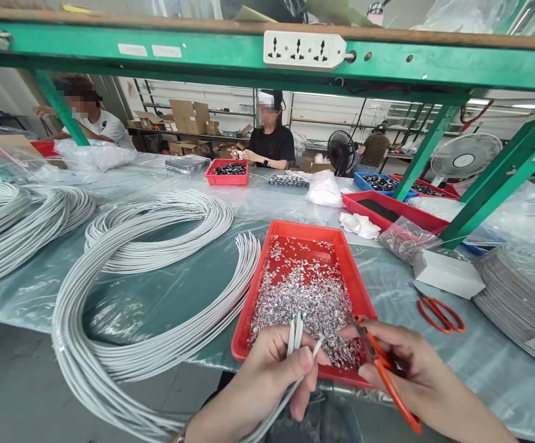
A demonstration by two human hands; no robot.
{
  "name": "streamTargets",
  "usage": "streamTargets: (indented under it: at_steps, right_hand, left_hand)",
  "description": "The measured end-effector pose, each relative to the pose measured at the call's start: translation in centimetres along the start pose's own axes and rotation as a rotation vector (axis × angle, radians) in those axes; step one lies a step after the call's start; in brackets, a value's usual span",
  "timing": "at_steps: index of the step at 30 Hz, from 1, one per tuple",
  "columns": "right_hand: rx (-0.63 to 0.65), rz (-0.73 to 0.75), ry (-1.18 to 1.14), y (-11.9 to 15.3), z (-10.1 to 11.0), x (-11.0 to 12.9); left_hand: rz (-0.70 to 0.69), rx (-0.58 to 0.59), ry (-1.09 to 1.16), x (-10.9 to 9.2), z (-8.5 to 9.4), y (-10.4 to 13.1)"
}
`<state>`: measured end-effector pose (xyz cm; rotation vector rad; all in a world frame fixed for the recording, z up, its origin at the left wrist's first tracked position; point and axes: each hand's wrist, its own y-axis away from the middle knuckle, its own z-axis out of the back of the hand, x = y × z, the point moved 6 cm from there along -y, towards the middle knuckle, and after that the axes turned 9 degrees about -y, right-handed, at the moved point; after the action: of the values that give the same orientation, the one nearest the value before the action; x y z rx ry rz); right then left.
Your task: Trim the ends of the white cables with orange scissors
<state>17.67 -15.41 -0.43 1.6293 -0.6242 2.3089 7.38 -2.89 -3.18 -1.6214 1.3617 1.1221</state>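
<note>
My left hand (pixel 276 369) is closed around a few white cables (pixel 295 332), their cut ends pointing up over the near edge of a red tray (pixel 363 286). Small shiny metal pieces (pixel 306 295) lie heaped in that tray. In my right hand (pixel 408 363) is a pair of orange-handled pliers (pixel 382 363), held just right of the cable ends and apart from them. The fingers partly hide the pliers' handles. A large coil of white cable (pixel 71 307) lies to the left, running down toward my left forearm.
More cable coils (pixel 40 227) lie at far left, with a wrapped coil (pixel 526 295) at right. Orange-handled scissors (pixel 438 311) and a white box (pixel 447 272) sit right of the tray. A green shelf frame (pixel 212 49) crosses overhead. Across the table sits a person (pixel 271 135).
</note>
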Motion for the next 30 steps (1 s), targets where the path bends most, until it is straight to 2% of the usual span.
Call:
streamTargets:
  at_steps: [3, 6, 12, 14, 17, 21, 24, 30]
  right_hand:
    - [-0.027, -0.009, -0.31, -1.2, -2.3, 0.7]
    - [-0.138, -0.053, -0.401, -2.3, -3.5, 1.2]
    - [-0.386, -0.028, -0.445, -2.5, -3.1, 0.6]
    - [-0.411, -0.005, -0.434, -2.3, -3.0, 0.2]
    - [-0.425, 0.12, -0.338, -2.2, -3.0, 0.4]
    - [-0.507, 0.261, -0.184, -2.1, -2.8, 1.1]
    - [-0.499, 0.322, -0.121, -2.2, -2.6, 1.9]
    - [-0.436, 0.353, -0.063, -2.1, -2.6, 2.7]
  left_hand:
    - [-0.006, -0.09, -0.16, 0.1, 0.0, 0.0]
    - [-0.032, -0.153, -0.278, 0.1, 0.0, -0.1]
    - [-0.075, -0.244, -0.348, -0.3, 0.4, 0.0]
    - [-0.076, -0.237, -0.351, -0.4, 0.4, -0.1]
    - [-0.073, -0.219, -0.336, -0.3, 0.4, -0.1]
    - [-0.07, -0.212, -0.304, 0.0, 0.6, 0.0]
    - [-0.075, -0.178, -0.308, 0.1, 0.6, 0.0]
    - [-0.106, -0.136, -0.38, -0.4, 0.6, 0.0]
